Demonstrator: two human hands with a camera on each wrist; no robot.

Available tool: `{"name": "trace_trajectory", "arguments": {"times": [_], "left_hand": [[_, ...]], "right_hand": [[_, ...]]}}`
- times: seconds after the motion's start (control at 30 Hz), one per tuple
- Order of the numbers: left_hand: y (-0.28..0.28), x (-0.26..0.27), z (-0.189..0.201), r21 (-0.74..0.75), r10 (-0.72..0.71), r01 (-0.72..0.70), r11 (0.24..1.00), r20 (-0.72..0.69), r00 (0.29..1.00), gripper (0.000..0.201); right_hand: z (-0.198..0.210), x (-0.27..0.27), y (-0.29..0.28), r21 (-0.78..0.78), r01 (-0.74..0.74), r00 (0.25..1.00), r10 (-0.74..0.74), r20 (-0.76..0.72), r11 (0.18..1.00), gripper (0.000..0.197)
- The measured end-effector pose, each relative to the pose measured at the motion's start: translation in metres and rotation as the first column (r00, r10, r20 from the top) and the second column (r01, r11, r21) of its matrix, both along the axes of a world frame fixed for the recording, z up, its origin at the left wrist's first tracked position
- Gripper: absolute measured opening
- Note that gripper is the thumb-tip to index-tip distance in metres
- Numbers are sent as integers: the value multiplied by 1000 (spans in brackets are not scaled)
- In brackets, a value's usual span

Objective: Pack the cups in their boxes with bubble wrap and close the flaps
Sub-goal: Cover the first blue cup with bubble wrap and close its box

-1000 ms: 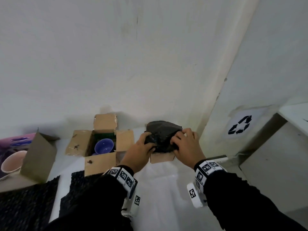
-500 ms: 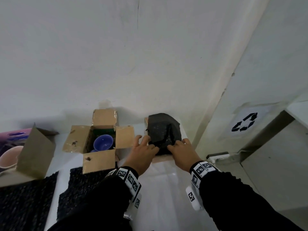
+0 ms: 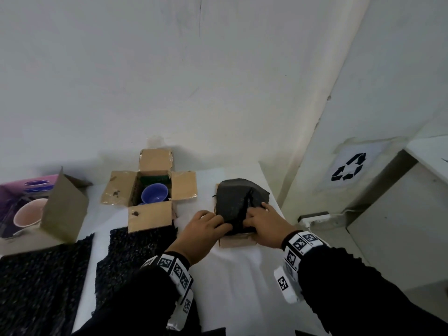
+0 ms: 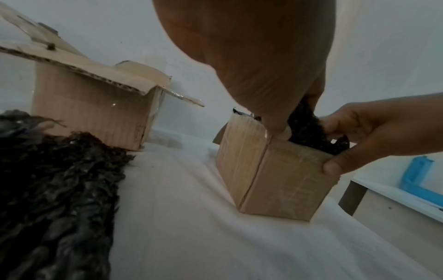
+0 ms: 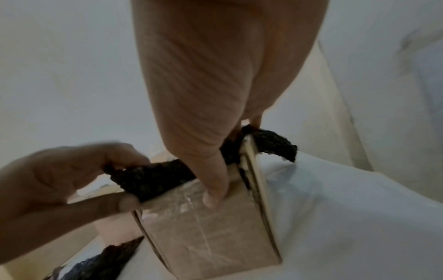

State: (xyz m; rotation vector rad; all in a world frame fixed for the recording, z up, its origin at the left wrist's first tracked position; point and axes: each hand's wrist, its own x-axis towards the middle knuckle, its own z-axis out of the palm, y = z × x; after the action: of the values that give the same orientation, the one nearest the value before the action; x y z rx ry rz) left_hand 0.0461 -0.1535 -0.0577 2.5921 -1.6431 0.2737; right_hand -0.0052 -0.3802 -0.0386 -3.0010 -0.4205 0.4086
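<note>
A small cardboard box [image 3: 238, 241] stands on the white table, stuffed with black bubble wrap [image 3: 236, 202] that bulges above its rim. Whatever is under the wrap is hidden. My left hand [image 3: 219, 223] pinches the wrap's near left edge [image 5: 153, 180]. My right hand [image 3: 252, 218] digs its fingers into the wrap [image 4: 309, 132], with its thumb against the box's front wall [image 4: 275, 176]. To the left, a second box [image 3: 150, 214] stands with all flaps open and a purple cup [image 3: 154, 195] inside.
Two loose sheets of black bubble wrap [image 3: 135, 253] [image 3: 43, 282] lie on the near left of the table. A pink cup [image 3: 26, 213] sits in an open carton [image 3: 63, 207] at the far left. The wall runs close behind; the table edge is just right of the small box.
Both hands have slid from the bundle's sides to its near edge, and the wrap now sits lower in the small box. The purple cup's box has not moved.
</note>
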Motion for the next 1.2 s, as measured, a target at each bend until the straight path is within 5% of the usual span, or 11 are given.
{"name": "trace_trajectory", "arguments": {"times": [0.1,0.23,0.5,0.73,0.97,1.07,1.13,1.2], "left_hand": [[-6,-6,-4,-12,25,-25,1000,4,1000,43],[-9,-11,-14,59,60,-63,996,51,997,11],[-19,-26,-7,182,188,-218,959,169,968,16],[-13,-37,-12,39,201,-207,978,110,973,34],[-14,-35,-16,69,225,-230,971,71,972,27],[-13,-37,-18,67,269,-273,960,64,961,26],[-15,-36,-15,42,315,-318,947,77,946,11],[-17,-33,-12,44,320,-324,945,74,944,8]], "right_hand": [[-6,-15,-4,-37,25,986,-19,165,999,26],[-11,-27,3,-114,47,978,-22,208,992,35],[-10,-35,19,-176,67,989,-42,141,982,36],[-16,-39,23,-104,93,984,-75,164,990,40],[-17,-23,14,-64,-2,986,13,167,998,35],[-16,-17,0,321,81,896,-210,392,944,33],[-15,-11,-11,540,229,728,-510,458,810,29],[-14,0,-21,642,510,551,-790,267,573,35]]}}
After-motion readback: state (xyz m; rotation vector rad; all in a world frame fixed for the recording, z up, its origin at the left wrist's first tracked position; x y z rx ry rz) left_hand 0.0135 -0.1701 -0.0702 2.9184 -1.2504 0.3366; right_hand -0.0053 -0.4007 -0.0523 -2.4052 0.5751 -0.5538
